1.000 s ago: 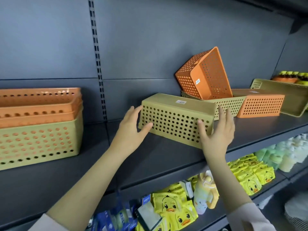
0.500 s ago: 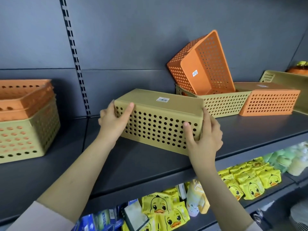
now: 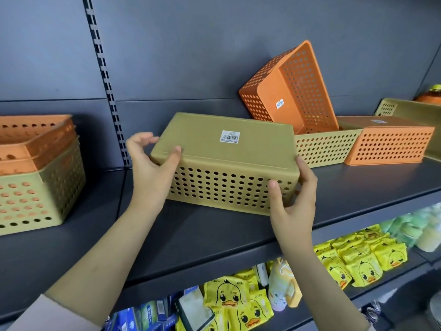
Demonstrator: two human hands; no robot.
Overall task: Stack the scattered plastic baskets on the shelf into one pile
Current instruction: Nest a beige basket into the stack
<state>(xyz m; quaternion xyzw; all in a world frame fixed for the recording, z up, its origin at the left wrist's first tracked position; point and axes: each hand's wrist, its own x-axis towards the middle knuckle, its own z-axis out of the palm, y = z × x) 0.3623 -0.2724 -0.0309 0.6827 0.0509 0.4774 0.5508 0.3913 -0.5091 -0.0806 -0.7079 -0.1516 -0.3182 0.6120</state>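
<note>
Both hands are on the upside-down olive-yellow perforated plastic basket (image 3: 229, 163), sitting mid-way along the dark grey metal shelf (image 3: 214, 235). The left hand (image 3: 152, 170) is clamped round its left end, thumb on the flat base, and the right hand (image 3: 293, 201) is gripping the right front corner. There's bare shelf between it and the pile on the left, orange perforated baskets nested in an olive one (image 3: 35, 173). Behind on the right, a tilted orange basket (image 3: 291, 87) sits in an upright olive basket (image 3: 324, 149), touching another upside-down orange basket (image 3: 389, 144).
</note>
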